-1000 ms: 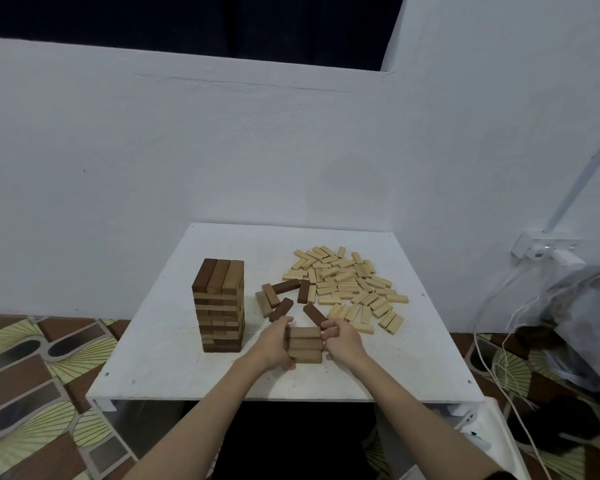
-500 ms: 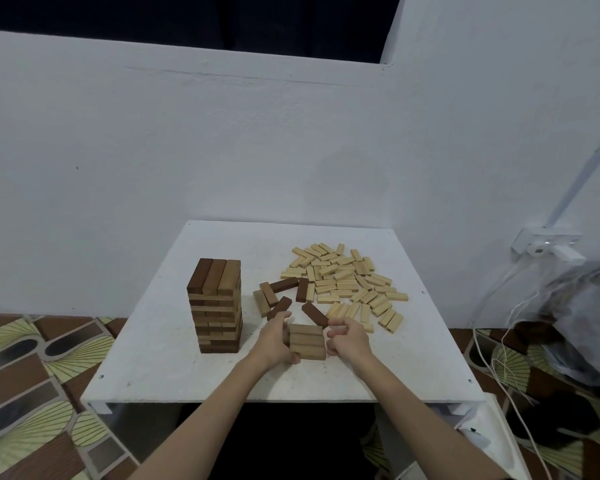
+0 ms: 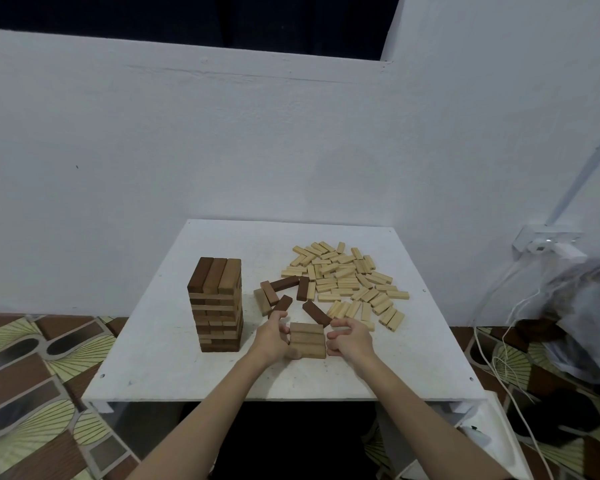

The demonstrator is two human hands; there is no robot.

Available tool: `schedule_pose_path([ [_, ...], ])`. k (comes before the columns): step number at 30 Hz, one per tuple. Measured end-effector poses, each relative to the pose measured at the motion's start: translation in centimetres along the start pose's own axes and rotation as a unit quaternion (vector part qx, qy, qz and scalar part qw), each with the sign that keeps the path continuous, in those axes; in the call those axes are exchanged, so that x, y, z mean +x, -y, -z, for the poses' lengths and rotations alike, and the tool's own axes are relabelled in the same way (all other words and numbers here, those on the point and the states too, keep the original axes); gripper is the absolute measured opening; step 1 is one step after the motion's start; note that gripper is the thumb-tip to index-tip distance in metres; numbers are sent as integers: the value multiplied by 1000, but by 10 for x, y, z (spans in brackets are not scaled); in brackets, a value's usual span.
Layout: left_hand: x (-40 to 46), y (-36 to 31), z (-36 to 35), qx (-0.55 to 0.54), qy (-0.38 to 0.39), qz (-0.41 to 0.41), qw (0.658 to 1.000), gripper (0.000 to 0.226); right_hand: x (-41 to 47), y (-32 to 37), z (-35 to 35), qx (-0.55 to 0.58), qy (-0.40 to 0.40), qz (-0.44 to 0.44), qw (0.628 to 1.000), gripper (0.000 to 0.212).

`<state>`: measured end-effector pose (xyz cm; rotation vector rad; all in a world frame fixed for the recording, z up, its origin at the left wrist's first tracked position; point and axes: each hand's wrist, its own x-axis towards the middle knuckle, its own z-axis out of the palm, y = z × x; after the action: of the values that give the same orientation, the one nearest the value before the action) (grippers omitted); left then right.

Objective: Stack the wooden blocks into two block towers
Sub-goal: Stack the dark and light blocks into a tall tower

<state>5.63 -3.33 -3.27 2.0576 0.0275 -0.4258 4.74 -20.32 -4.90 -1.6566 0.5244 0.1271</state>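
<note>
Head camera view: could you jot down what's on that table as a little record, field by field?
surface: white table
tall tower: brown and tan blocks, upright, at the left
short stack: a few tan blocks, near the front edge
left hand: touches the short stack's left side
right hand: fingers curled, just right of the short stack, apart from it
loose dark blocks: scattered behind the short stack
pale block pile: spread flat at the right
</note>
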Motion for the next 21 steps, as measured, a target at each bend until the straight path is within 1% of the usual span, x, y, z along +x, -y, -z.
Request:
schedule_pose_path([
  [4, 2, 2, -1, -21, -16, 8, 1000, 81, -1, -1, -2, -13, 0, 10, 1000, 32],
  [13, 4, 5, 0, -24, -36, 23, 999, 74, 2, -3, -6, -4, -19, 17, 1000, 33],
  [17, 4, 4, 0, -20, -48, 27, 998, 73, 3, -3, -7, -9, -11, 16, 1000, 33],
  [21, 4, 4, 1, -24, -59, 31, 998, 71, 2, -3, -4, -21, 21, 21, 999, 36],
])
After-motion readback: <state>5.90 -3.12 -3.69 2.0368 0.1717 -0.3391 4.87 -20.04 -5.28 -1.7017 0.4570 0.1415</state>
